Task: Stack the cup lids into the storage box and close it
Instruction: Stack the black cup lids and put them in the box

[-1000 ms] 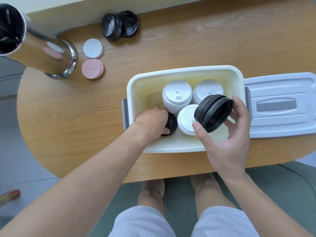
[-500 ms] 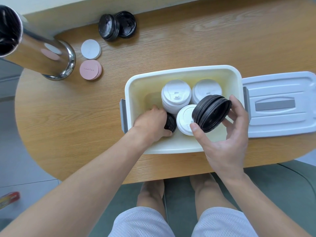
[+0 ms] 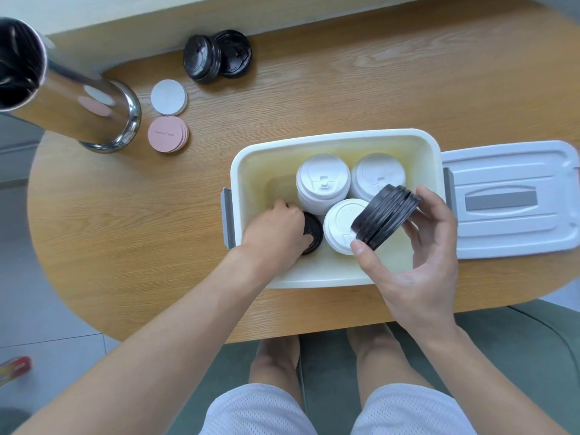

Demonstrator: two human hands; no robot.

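Inside the box [image 3: 248,171], left grip [image 3: 276,233] clasps black lids [image 3: 314,233]; right grip [image 3: 414,246] pinches a tilted stack [image 3: 384,216].

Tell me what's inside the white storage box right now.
The storage box holds three stacks of white lids, and black lids under the left hand. The right hand holds a black stack above it. The hands hide part of the floor.

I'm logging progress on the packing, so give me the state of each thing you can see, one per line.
storage box: open, partly filled
box lid: off, flat beside box
white lid stacks: upright in box
black lid stack: tilted, held by right hand
left hand: on black lids in box
black lids on table: unpacked
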